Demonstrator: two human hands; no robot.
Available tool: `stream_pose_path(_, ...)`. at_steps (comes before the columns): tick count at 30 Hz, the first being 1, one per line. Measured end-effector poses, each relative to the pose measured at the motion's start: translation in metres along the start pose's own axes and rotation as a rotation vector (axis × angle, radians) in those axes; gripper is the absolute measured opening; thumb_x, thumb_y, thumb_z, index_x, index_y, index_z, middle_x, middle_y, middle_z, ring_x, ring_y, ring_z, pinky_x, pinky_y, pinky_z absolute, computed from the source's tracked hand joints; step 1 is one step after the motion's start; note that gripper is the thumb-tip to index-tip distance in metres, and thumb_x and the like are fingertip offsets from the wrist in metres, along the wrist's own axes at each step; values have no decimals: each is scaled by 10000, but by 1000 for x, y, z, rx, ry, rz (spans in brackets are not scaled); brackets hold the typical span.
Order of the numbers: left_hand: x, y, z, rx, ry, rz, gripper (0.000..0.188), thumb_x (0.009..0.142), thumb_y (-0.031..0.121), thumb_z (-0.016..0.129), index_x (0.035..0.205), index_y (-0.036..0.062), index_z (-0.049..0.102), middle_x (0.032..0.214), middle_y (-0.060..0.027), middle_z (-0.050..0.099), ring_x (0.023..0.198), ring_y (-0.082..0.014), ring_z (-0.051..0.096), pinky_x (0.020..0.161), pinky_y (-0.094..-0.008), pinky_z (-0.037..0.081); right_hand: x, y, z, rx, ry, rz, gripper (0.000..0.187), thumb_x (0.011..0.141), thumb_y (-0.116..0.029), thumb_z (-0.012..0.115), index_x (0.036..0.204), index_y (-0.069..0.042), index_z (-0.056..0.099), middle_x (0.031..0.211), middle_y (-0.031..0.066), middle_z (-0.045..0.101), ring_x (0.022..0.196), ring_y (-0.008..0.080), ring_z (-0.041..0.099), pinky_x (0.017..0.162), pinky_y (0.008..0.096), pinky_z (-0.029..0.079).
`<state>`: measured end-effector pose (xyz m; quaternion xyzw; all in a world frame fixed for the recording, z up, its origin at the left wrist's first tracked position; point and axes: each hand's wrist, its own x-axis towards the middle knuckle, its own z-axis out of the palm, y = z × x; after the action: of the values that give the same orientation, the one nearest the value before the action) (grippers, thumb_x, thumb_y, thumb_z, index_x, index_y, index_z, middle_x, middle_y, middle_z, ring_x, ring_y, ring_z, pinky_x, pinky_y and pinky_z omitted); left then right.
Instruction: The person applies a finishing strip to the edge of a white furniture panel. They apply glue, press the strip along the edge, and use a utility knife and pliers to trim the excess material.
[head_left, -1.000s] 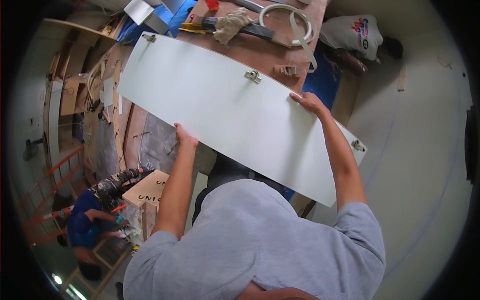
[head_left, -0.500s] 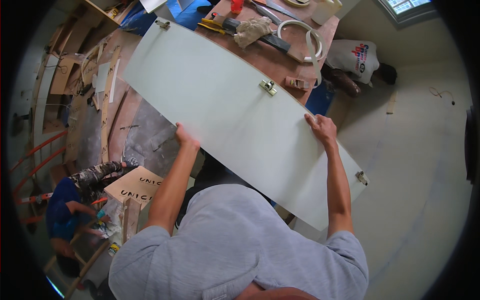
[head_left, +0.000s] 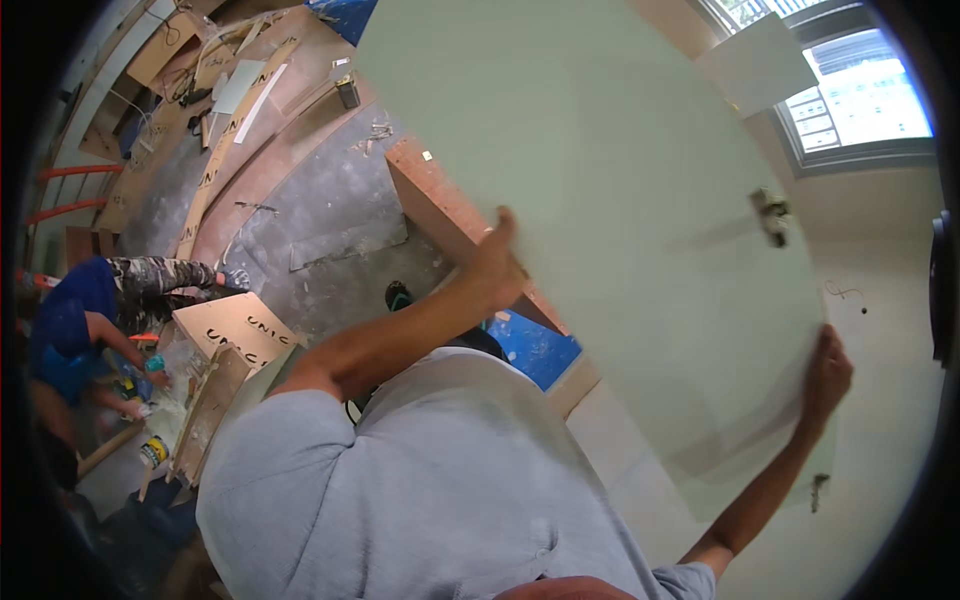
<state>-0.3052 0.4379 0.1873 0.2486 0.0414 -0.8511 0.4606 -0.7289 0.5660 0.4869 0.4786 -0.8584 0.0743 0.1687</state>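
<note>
A large pale cabinet door (head_left: 620, 200) fills the middle and upper right, tilted up in both my hands. Along its far right edge sit metal hinges, one (head_left: 772, 217) above my right hand and another (head_left: 820, 492) near the lower corner. My left hand (head_left: 495, 262) grips the near left edge; its thumb lies on the pale face and the other fingers are hidden behind. My right hand (head_left: 828, 375) is closed on the right edge, between the two hinges. The door's top end runs out of view.
Under the door shows a brown wooden worktable's edge (head_left: 435, 195), with blue sheeting (head_left: 535, 350) below. At left a person in blue (head_left: 75, 320) bends beside a cardboard piece (head_left: 235, 330) and wooden offcuts (head_left: 205, 415). Long boards (head_left: 225, 165) lie on the dusty floor. A window (head_left: 865, 90) is upper right.
The door has been lifted and tilted up closer to me, now hiding the tools on the table. Both my hands have moved right, the right one also lower; the left forearm reaches across.
</note>
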Motion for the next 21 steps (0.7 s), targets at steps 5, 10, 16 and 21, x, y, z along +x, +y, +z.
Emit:
stream_pose_path(5, 7, -10, 43, 271, -273, -215, 704, 1059, 620, 400, 1511, 80, 410, 1521, -107, 460, 1379, -261, 459, 1182, -480, 373, 31, 10, -122, -63, 187, -46, 598, 1031, -615, 509, 1186, -89, 749, 952, 164, 769, 896, 304, 735, 841, 418, 548)
stream_pose_path(10, 12, -7, 56, 164, -309, -315, 778, 1006, 670, 459, 1545, 118, 360, 1526, -83, 450, 1425, -259, 425, 1217, -488, 354, 16, 23, -122, -272, 244, -109, 587, 1039, -623, 475, 1062, -101, 742, 875, 162, 726, 810, 361, 697, 750, 465, 534)
stream_pose_path(16, 45, -47, -14, 91, -238, -331, 769, 991, 634, 527, 1550, 135, 354, 1543, -70, 439, 1441, -257, 425, 1203, -498, 383, -55, 61, -33, -239, 335, -280, 506, 1040, -568, 529, 899, -116, 708, 733, 143, 638, 660, 361, 623, 598, 472, 471)
stream_pose_path(21, 88, -71, -53, 150, -228, -237, 741, 1008, 620, 517, 1520, 98, 395, 1503, -82, 468, 1368, -275, 489, 1176, -506, 413, -113, 85, 32, -154, 287, -273, 550, 1009, -598, 556, 866, -81, 673, 732, 121, 622, 622, 356, 596, 554, 472, 454)
